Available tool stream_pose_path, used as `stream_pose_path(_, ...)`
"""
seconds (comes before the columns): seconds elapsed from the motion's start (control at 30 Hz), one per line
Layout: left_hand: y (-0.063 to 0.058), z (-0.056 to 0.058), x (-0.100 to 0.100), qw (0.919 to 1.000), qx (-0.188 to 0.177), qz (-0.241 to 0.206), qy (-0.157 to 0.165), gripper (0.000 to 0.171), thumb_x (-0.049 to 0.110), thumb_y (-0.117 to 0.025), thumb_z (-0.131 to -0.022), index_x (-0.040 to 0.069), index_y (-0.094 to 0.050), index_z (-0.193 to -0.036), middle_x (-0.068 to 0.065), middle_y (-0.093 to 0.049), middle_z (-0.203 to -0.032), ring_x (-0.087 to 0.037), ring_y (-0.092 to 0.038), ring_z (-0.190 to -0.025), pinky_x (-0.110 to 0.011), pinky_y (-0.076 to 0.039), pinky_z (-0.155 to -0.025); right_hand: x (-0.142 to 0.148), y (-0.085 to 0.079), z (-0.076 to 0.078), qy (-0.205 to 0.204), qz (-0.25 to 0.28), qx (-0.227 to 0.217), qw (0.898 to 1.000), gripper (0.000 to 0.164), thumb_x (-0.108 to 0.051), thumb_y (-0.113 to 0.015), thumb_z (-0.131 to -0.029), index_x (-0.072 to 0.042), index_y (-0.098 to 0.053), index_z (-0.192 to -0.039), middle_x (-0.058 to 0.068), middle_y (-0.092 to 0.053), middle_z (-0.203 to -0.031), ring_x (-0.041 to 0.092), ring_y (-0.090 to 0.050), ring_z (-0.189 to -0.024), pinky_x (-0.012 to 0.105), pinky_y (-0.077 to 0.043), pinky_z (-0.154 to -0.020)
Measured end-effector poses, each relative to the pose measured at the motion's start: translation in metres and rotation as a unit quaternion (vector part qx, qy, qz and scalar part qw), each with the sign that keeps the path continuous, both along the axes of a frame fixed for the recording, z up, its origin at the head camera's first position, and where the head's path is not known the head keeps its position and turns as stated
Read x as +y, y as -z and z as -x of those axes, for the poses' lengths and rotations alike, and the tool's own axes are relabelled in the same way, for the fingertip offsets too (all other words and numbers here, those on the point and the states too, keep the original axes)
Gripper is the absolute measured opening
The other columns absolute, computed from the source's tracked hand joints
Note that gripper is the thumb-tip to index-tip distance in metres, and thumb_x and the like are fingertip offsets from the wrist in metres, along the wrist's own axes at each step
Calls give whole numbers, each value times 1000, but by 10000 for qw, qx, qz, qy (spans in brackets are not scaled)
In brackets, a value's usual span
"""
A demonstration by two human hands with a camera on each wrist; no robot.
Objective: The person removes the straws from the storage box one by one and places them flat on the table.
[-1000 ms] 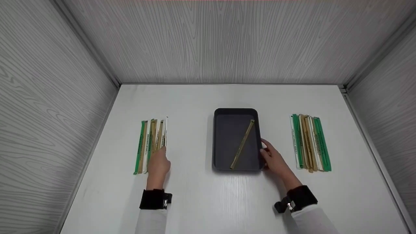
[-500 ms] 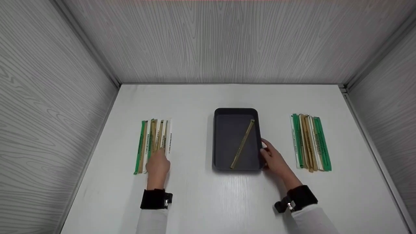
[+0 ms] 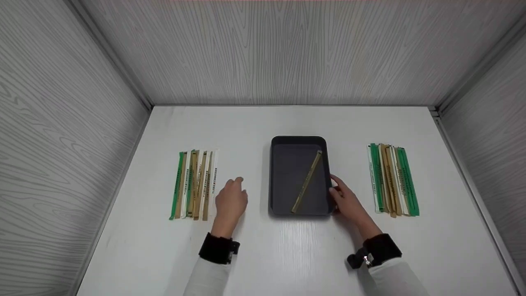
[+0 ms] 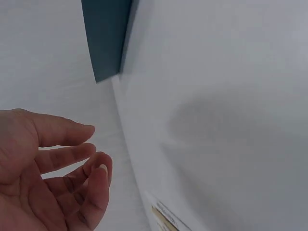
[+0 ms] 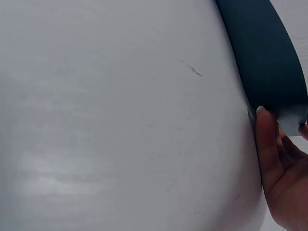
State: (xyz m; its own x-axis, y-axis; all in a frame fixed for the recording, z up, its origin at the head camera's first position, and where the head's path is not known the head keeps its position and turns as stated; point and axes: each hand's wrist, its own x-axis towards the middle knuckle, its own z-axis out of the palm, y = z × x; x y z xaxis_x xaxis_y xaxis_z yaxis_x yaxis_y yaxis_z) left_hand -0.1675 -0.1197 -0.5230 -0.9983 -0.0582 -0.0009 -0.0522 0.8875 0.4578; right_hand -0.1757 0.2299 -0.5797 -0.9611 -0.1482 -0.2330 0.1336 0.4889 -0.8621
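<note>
My left hand [image 3: 231,201] is over the table between the left row of slim paper-wrapped sticks [image 3: 198,185] and the dark tray [image 3: 283,181]. Its fingers are loosely bent around nothing, as the left wrist view shows the hand [image 4: 67,183] bare. My right hand [image 3: 349,203] rests at the tray's right side near the front corner, thumb and forefinger at the rim. In the right wrist view, fingertips of the hand [image 5: 284,168] touch the tray's outer wall [image 5: 264,53]. One gold-brown wrapped stick [image 3: 306,183] lies slanted inside the tray.
On the right lies a second row of green, brown and white wrapped sticks [image 3: 393,181], side by side. The white table [image 3: 246,127] is bounded by grey wood-grain panels at the back [image 3: 263,53] and both sides.
My left hand has left the left row and moved right toward the tray, uncovering the lower ends of the sticks. A white stick there now lies slightly farther right. The right hand and tray stay put.
</note>
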Motion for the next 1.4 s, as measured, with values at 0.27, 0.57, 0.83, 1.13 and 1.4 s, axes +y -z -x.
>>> stream_pose_path(0.27, -10, 2, 58, 9932, 679, -161, 930, 32, 13, -68, -91, 5, -65, -122, -11, -65, -100, -23, -65, -74, -35, -53, -58, -1, 0, 1, 24, -25, 5, 10000, 52, -29, -42, -107, -20, -27, -156, 20, -54, -127, 29, -59, -94, 38, -54, -62)
stream_pose_path(0.57, -7, 4, 101, 9837, 193, -135, 1780, 43, 20, -72, -89, 6, -61, -129, -12, -65, -111, -24, -67, -86, -35, -55, -67, 1, -1, 0, 61, 95, -44, 9999, 51, -29, -42, -107, -21, -27, -156, 20, -53, -125, 28, -58, -90, 38, -54, -61)
stream_pose_path(0.83, 9, 7, 126, 9767, -515, 423, 2041, 21, 14, -70, -88, 7, -67, -107, -7, -66, -85, -21, -65, -69, -34, -52, -51, -1, -1, -1, 84, 125, -54, 9999, 52, -29, -43, -107, -22, -27, -156, 20, -54, -126, 29, -59, -93, 38, -54, -61)
stream_pose_path(1.13, 23, 5, 141, 9738, -569, 908, 2006, 22, 2, -67, -88, 5, -69, -110, -9, -69, -84, -22, -67, -67, -35, -51, -47, -1, -2, 0, 77, -14, 109, 9999, 52, -25, -43, -107, -18, -29, -155, 21, -55, -126, 30, -59, -94, 39, -54, -58)
stream_pose_path(1.4, 22, 6, 141, 9743, -632, 992, 1923, 32, 1, -69, -87, 4, -67, -119, -11, -71, -88, -23, -68, -69, -35, -53, -49, -3, -3, -1, 132, -491, 425, 9978, 50, -23, -45, -106, -16, -33, -154, 19, -58, -122, 26, -59, -86, 36, -51, -62)
